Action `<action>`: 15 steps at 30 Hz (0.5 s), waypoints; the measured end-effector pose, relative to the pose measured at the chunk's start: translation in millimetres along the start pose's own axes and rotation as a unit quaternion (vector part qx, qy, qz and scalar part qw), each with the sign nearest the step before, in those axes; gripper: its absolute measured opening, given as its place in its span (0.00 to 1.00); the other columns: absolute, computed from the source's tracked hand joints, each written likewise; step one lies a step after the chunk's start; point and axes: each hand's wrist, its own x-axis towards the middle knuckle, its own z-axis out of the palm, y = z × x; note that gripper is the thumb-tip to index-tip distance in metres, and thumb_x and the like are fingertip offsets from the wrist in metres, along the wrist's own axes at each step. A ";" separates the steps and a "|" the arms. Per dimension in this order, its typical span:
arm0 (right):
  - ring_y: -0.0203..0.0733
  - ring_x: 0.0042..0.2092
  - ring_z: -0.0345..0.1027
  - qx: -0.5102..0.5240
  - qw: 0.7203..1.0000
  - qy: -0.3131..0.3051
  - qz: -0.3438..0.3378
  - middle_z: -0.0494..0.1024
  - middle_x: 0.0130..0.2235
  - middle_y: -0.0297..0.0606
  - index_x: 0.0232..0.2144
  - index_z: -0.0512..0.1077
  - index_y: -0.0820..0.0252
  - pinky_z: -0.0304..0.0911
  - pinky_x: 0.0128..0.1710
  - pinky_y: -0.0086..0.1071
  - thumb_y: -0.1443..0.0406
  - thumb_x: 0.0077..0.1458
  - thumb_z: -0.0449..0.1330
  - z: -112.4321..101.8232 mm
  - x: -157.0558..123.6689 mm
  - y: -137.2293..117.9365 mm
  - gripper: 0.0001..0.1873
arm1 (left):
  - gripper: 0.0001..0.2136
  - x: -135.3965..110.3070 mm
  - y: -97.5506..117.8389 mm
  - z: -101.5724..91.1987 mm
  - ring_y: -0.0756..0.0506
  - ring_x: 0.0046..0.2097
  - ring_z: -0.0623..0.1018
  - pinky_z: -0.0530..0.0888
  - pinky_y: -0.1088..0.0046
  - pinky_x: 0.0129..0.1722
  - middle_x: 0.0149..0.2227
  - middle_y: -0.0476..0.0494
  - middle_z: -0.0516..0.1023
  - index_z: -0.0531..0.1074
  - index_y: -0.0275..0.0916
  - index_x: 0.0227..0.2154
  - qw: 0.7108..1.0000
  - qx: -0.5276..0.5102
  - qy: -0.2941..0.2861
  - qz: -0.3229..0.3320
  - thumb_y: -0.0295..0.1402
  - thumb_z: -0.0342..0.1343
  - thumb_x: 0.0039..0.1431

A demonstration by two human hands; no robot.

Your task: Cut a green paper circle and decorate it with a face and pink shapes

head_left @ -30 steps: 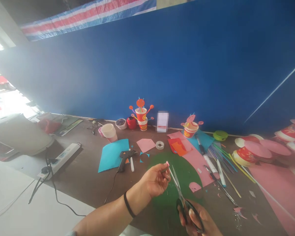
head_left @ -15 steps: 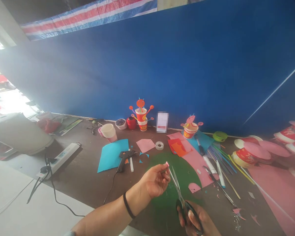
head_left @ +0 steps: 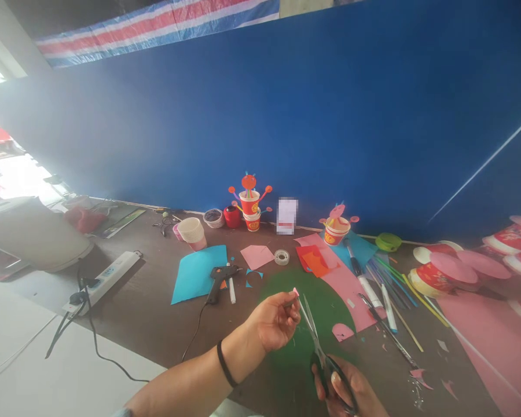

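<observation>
Between the thumb and finger of my left hand (head_left: 279,319) is a small pink paper piece (head_left: 296,292), mostly hidden by the fingers. My right hand (head_left: 347,385) grips a pair of scissors (head_left: 319,347) by its dark handles. The blades are slightly apart and point up toward the left fingertips, close beside the paper. Below both hands lies a round green sheet (head_left: 325,301). On its right edge rests a pink paper cutout (head_left: 342,332).
A black glue gun (head_left: 220,279) lies by a blue sheet (head_left: 195,272). Decorated paper cups (head_left: 252,219) stand at the back, near a tape roll (head_left: 282,257). Pens and coloured sticks (head_left: 393,284) lie right, by pink paper (head_left: 481,341). A power strip (head_left: 108,281) sits left.
The small pink piece has tilted slightly in my left fingertips. Both hands and the scissors stay almost in place; the view has shifted a little.
</observation>
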 end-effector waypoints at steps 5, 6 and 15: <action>0.19 0.15 0.43 0.009 1.000 -0.013 -0.001 0.69 0.22 0.31 0.30 0.70 0.61 0.38 0.14 0.19 0.40 0.36 0.63 -1.8 1.0 3.1 0.32 | 0.02 0.3 -0.3 -0.5 0.54 0.19 0.68 0.64 0.86 0.13 0.22 0.48 0.70 0.69 0.33 0.28 1.000 -0.001 0.003 0.004 0.26 0.56 0.53; 0.19 0.15 0.44 0.009 1.000 -0.013 -0.001 0.69 0.22 0.31 0.30 0.70 0.61 0.38 0.14 0.19 0.40 0.35 0.64 -2.3 0.9 3.4 0.32 | 0.02 0.4 -0.1 -0.5 0.54 0.19 0.68 0.64 0.86 0.13 0.22 0.48 0.70 0.69 0.33 0.28 1.000 -0.001 0.004 0.003 0.26 0.56 0.53; 0.20 0.15 0.46 0.009 1.000 0.011 0.015 0.70 0.21 0.33 0.28 0.70 0.62 0.39 0.15 0.19 0.39 0.32 0.65 -0.9 -0.3 1.8 0.33 | 0.03 0.9 -0.4 -0.8 0.54 0.19 0.68 0.65 0.85 0.13 0.21 0.48 0.70 0.68 0.33 0.27 1.000 0.003 0.001 0.000 0.26 0.56 0.54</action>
